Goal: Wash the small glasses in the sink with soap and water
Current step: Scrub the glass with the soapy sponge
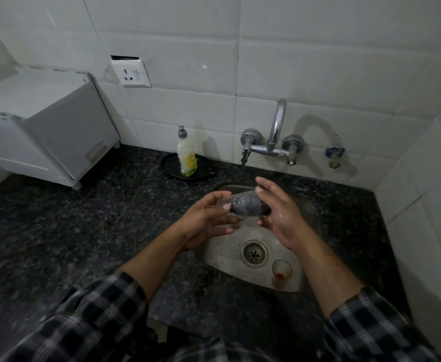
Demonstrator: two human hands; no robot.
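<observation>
Above the steel sink [310,212], my left hand [206,220] grips a small clear glass [227,203] that lies on its side. A dark scrub pad [249,208] is pushed into the mouth of the glass. My right hand [279,212] holds the pad between its thumb on top and its fingers below. A second small glass [282,273], with red residue at the bottom, stands upright in the sink to the right of the drain [253,253]. I see no water running from the tap [275,134].
A dish soap bottle [186,155] stands on a black plate [170,165] at the back of the dark granite counter [83,218]. A white appliance [49,126] sits at the left. A wall socket [132,73] is above it. Tiled walls close the back and right.
</observation>
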